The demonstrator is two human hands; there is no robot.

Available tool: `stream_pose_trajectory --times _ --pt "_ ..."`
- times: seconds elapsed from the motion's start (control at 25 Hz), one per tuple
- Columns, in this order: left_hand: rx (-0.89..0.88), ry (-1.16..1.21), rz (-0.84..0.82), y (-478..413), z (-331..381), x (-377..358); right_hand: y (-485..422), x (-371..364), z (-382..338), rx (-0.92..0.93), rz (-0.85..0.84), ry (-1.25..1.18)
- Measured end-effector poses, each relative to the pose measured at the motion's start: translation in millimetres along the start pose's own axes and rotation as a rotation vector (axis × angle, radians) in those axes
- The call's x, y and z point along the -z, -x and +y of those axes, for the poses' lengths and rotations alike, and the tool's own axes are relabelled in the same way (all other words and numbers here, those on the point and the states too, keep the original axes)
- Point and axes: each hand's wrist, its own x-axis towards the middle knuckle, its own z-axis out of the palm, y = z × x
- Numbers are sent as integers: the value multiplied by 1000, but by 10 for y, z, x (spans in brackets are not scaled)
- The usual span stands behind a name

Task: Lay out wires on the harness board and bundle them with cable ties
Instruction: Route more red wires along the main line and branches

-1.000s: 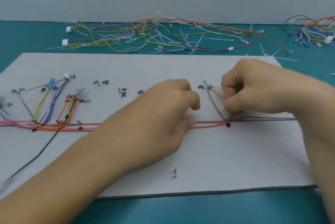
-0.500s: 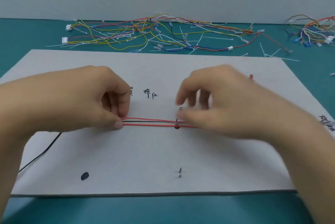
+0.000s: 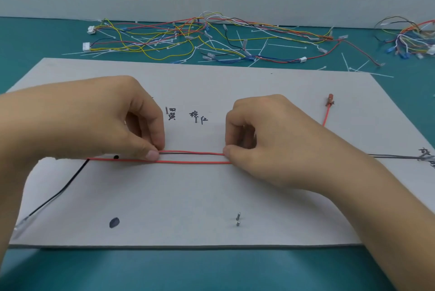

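Two hands on this one, both clamped on the same short run. The left hand (image 3: 113,123) pinches it between thumb and forefinger, other fingers curled in. The right hand (image 3: 270,140) does the same a bit further along, so a straight stretch sits pulled flat between them.

That stretch is the upper red wire (image 3: 193,151) with a grey one tight against it, plus a lower red wire (image 3: 193,162) running parallel just below. I honestly can't tell if the lower one is inside either pinch or just passing under the thumbs.

All of it lies across the middle of the harness board (image 3: 211,196). A black wire (image 3: 68,184) peels off toward the near left corner, and a grey wire (image 3: 395,156) carries on to the right edge.

Handling-wise I'd guess this stuff weighs nothing, flops everywhere and springs apart the moment you let go. The insulation looks a bit slick too. I'd grip right next to where the tie goes, with a fingertip pinch, and no tugging on the red terminal (image 3: 330,100) end.

Two pins (image 3: 238,219) stand near the front edge. Spare cable ties (image 3: 287,45) and a tangle of loose wires (image 3: 164,38) sit at the back of the teal surface (image 3: 211,267).
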Motion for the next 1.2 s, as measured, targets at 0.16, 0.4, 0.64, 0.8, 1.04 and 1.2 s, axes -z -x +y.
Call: stream_pose_trajectory --times 0.16,0.4,0.64,0.8,1.04,1.2 --pt "20 -18 40 -26 14 -29 -11 35 -20 13 -19 3" --pt "-94 -97 185 -99 213 -231 -8 183 33 11 -85 97" --pt "-305 -9 289 -244 603 -463 71 649 447 -283 -162 228" --pt "-210 44 338 -76 226 -123 49 591 474 -285 -161 202" --pt "29 -16 201 2 -269 163 22 269 147 -19 9 -1" --pt "135 1 117 168 -374 250 -9 51 80 67 -19 -8"
